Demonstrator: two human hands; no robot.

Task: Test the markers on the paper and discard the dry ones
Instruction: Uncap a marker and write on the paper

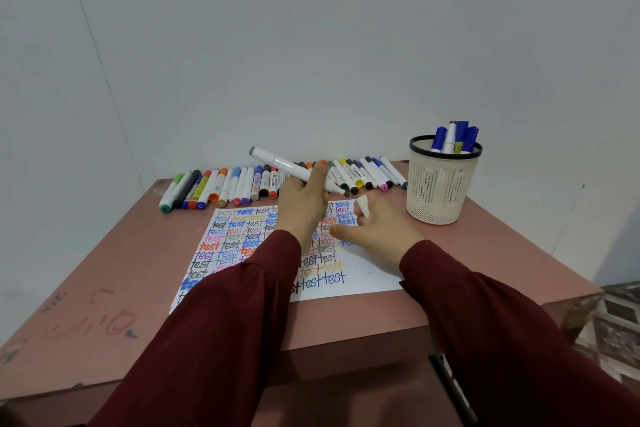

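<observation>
I am gripping the white marker [277,161] in my left hand [304,199], fingers curled round the barrel. Its grey end is pointing up and away to the left, and its dark nib is hanging bare over the far edge of the paper [363,274]. My right hand [377,236] is pinching the white cap [362,205] in its fingertips while the other fingers are spreading out above the right side of the sheet. The two hands are hovering close together without touching.

To test this one well, I am aiming for the bare white patch at the paper's near right corner, since the rest is crowded. I am planning a light, even stroke with the nib laid flat, my right hand steadying the sheet and keeping hold of the cap. A faint or broken line would mean a dry marker. I am taking the mesh cup [440,191] at the far right corner of the bench [121,253], already holding blue markers [457,135], as the place for those.

The paper is carrying one word over and over, "test", in blue, red, black, orange, teal and pink. The row of markers [239,184] along the far edge is showing printed barrels, but that lettering is probably too small and blurred to read.
</observation>
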